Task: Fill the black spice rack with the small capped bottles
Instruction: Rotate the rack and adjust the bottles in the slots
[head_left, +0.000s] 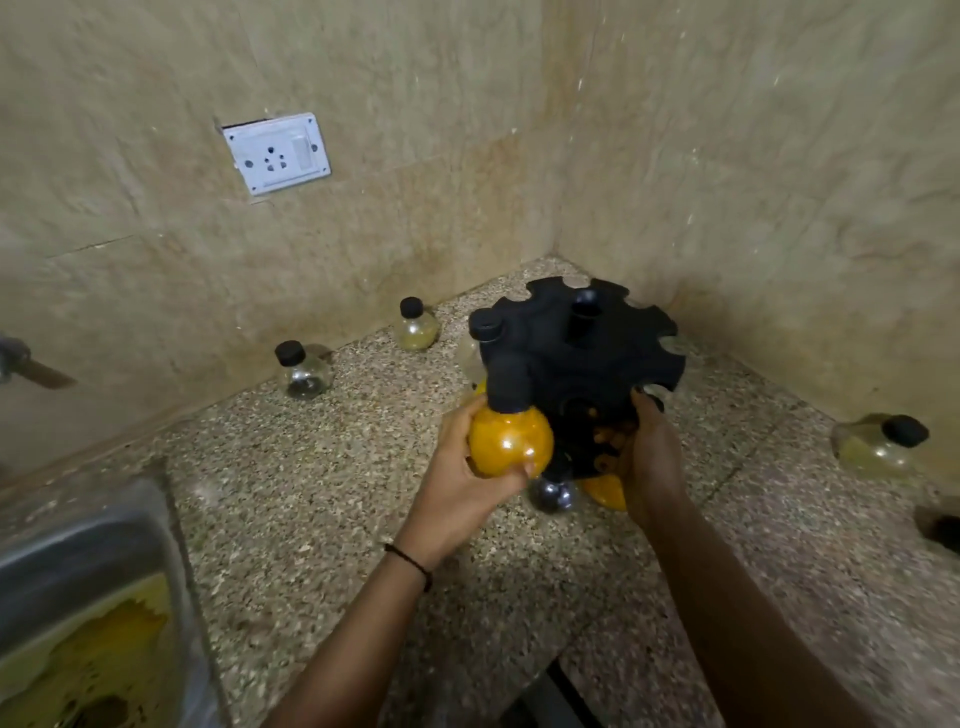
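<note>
Fingers of my left hand (462, 467) curl round the orange bottle (511, 441), its cap at a top notch of the black rack (587, 338). My right hand (652, 452) grips the rack's side. Next, I judge: seat the neck in the notch.

Beige stone walls (467, 104) meet in a corner over a speckled counter (337, 493) (white socket (277, 154) left).

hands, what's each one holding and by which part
The left hand grips the round orange-filled black-capped bottle by its bulbous body. The right hand holds the black plastic spice rack at its near edge.
</note>
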